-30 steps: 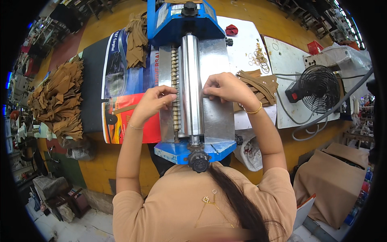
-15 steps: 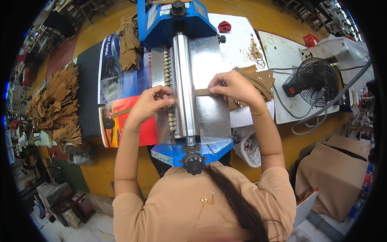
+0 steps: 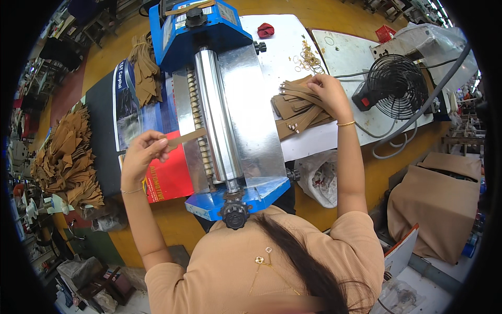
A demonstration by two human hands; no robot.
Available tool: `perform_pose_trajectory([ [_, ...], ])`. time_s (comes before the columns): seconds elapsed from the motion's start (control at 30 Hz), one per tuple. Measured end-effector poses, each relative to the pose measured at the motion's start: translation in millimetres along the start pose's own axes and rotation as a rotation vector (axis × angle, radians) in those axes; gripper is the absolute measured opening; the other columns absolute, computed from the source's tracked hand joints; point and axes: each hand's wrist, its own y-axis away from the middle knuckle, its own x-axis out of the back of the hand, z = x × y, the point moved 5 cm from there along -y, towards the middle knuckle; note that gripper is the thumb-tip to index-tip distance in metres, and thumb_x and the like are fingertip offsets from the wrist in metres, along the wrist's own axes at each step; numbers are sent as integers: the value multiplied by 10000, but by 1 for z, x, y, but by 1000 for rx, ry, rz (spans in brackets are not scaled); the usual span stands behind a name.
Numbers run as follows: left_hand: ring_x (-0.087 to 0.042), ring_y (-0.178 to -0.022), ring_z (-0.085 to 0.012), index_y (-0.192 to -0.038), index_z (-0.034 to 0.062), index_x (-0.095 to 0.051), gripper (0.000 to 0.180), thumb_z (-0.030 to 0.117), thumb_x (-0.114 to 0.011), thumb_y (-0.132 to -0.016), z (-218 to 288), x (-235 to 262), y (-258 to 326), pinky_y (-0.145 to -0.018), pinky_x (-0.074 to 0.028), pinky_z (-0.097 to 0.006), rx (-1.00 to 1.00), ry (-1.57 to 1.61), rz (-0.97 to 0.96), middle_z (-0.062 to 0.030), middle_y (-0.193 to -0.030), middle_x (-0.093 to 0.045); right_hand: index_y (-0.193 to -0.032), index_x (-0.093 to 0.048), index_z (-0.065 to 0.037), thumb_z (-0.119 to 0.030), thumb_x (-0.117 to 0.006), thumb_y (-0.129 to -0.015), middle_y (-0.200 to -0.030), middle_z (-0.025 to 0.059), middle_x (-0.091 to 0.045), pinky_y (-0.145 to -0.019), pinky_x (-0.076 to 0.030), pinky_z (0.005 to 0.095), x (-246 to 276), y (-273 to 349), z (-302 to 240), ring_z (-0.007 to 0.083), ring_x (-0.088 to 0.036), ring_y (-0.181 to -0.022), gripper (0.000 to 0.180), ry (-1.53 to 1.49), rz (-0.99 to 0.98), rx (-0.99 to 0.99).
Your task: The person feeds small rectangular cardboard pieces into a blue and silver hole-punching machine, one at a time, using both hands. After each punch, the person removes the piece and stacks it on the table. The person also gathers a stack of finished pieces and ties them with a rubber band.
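My left hand (image 3: 146, 155) is closed in a pinch on the end of a brown flat strip (image 3: 187, 137). The strip's other end reaches the left side of the shiny metal roller (image 3: 215, 118) of a blue roller machine (image 3: 240, 198), over a row of pale ribbed rollers (image 3: 201, 148). To the right of the machine my right hand (image 3: 328, 95) pinches the end of one strip at the top of a fanned pile of brown strips (image 3: 295, 118). Some strips there have small white ends.
A large heap of brown pieces (image 3: 65, 162) lies at the far left. Another bundle of strips (image 3: 145, 73) is behind it. A black fan (image 3: 397, 86), a grey cable (image 3: 444, 94), loose rubber bands (image 3: 309, 62) and a red cloth lump (image 3: 265, 30) are on the right.
My left hand has moved left, away from the roller, drawing the strip out. My right hand has left the roller's right side and moved to the pile. The view has shifted slightly.
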Motion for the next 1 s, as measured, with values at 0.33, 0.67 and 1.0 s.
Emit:
perform_pose_trajectory([
  [0.33,-630,-668,-103,-963,-45,-632,142,54,-658,-865,28,49,47,-616,-502,-214,-57,-251,211,-60,-750,-661,-956,-749,-119,-256,-694,-827,-918,123,-650,-781,-496,420,-39,2,26,309,-636,-886,196,321,59,40],
  [0.67,-624,-623,-124,-948,-83,-653,167,30,-637,-826,77,69,44,-585,-478,-261,-176,-868,358,-104,-746,-656,-910,-709,-55,-138,-689,-821,-913,97,-666,-765,-492,398,-33,12,0,287,-640,-850,123,255,188,174],
  [1.0,-675,-660,-127,-1009,-100,-667,178,20,-643,-879,10,95,21,-617,-554,-218,-77,-204,371,-125,-775,-699,-1072,-647,-20,-52,-583,-914,-889,125,-678,-745,-508,334,-7,20,8,244,-658,-790,173,-139,197,99],
])
